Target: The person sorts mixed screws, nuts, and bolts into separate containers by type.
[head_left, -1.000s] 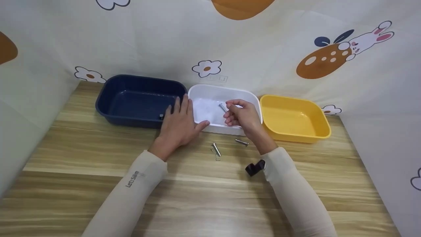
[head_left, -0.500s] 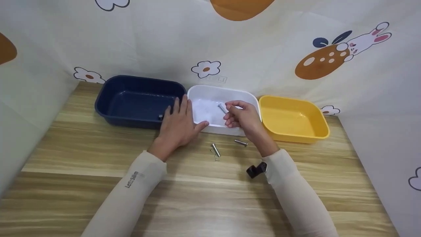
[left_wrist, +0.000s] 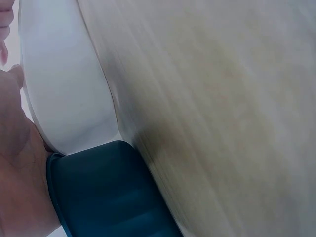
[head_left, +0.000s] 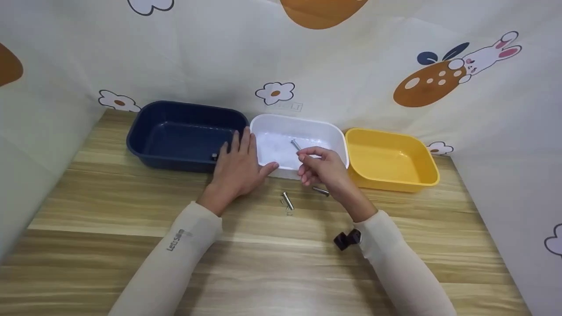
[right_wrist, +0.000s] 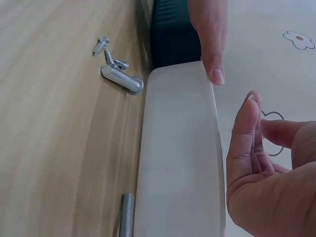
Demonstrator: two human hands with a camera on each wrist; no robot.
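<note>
Bolt [head_left: 295, 144] lies in the white bin [head_left: 327, 127], at the table's back edge, between the blue bin [head_left: 145, 115] and yellow bin [head_left: 428, 151]. Right hand [head_left: 322, 169] hovers at the white bin's near rim, fingers [right_wrist: 245, 133] loosely curled, holding nothing. Left hand [head_left: 237, 164] rests flat where the blue and white bins meet, fingers straight. Loose bolts [head_left: 287, 200] lie near the white bin (one [head_left: 320, 191] just under the right hand). Advice: keep the bin steadied; pinch each bolt mid-shaft, one at a time.
</note>
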